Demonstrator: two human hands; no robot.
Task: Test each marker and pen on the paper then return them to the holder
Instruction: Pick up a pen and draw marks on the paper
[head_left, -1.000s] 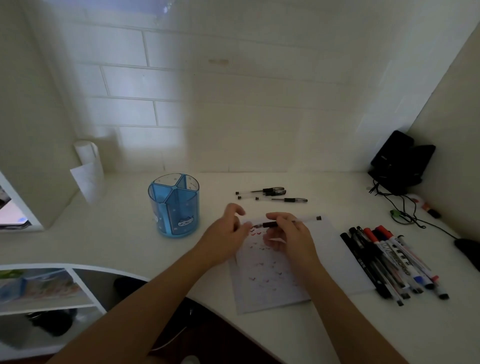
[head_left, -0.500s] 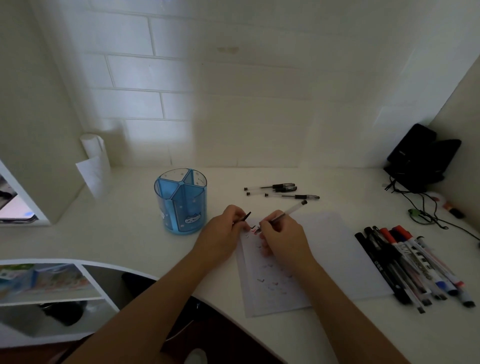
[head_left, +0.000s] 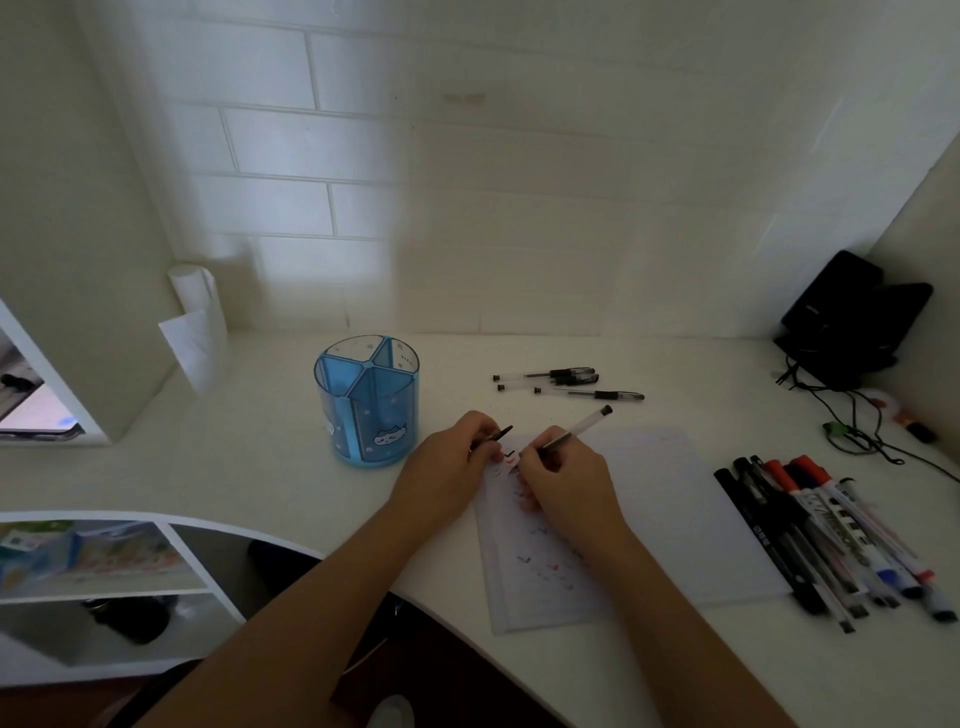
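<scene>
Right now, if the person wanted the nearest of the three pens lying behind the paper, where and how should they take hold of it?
Take the nearest pen at its clear barrel, left of the dark grip sleeve, pinching from above across its width. It lies flat, running left to right, apart from the two pens behind it, so fingers likely fit on either side. The right hand is shut on a pen, so that must be freed first.

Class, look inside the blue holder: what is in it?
The blue holder shows divided compartments with no pens visible in them; the compartment bottoms are hidden by its walls.
</scene>
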